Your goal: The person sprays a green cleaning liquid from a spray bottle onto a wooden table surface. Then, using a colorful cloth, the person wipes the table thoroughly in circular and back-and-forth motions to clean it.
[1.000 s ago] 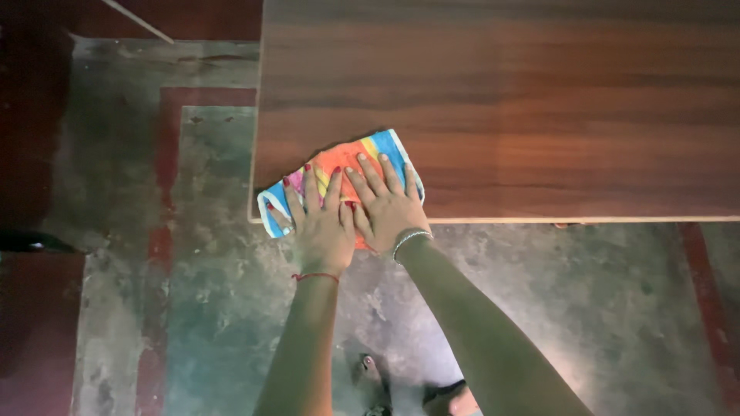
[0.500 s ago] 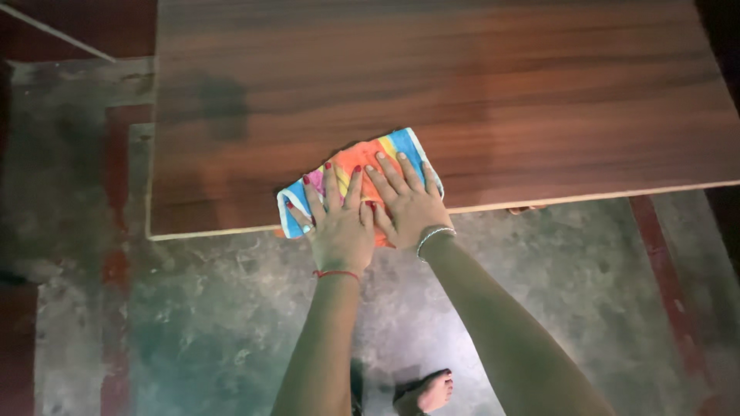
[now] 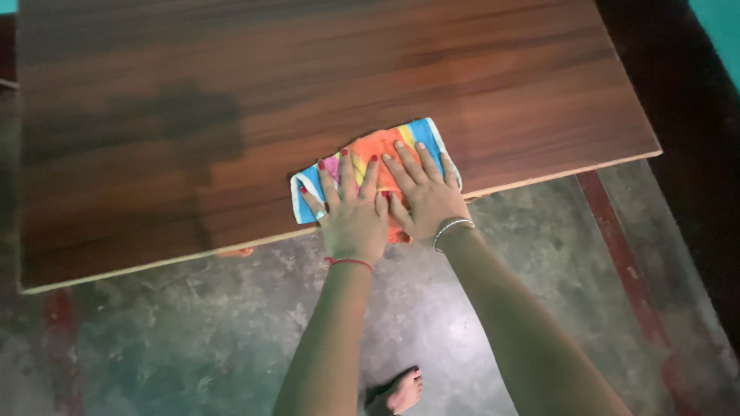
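A striped cloth [image 3: 428, 129] in blue, orange, yellow and pink lies folded on the near edge of a dark brown wooden table [image 3: 493, 69]. My left hand [image 3: 351, 219] presses flat on the cloth's left half, fingers spread, a red thread at the wrist. My right hand [image 3: 425, 196] presses flat on its right half, next to the left hand, with a silver bangle at the wrist. Part of the cloth hangs over the table edge under my palms.
A darker patch [image 3: 193, 115] marks the tabletop left of the cloth. Below the table is a worn grey concrete floor [image 3: 193, 339] with a red stripe [image 3: 617, 246] at the right. My bare foot [image 3: 401, 389] stands on it.
Both hands and the cloth have slid to the right along the table's near edge, away from its left corner. The dark patch on the tabletop has come into view.
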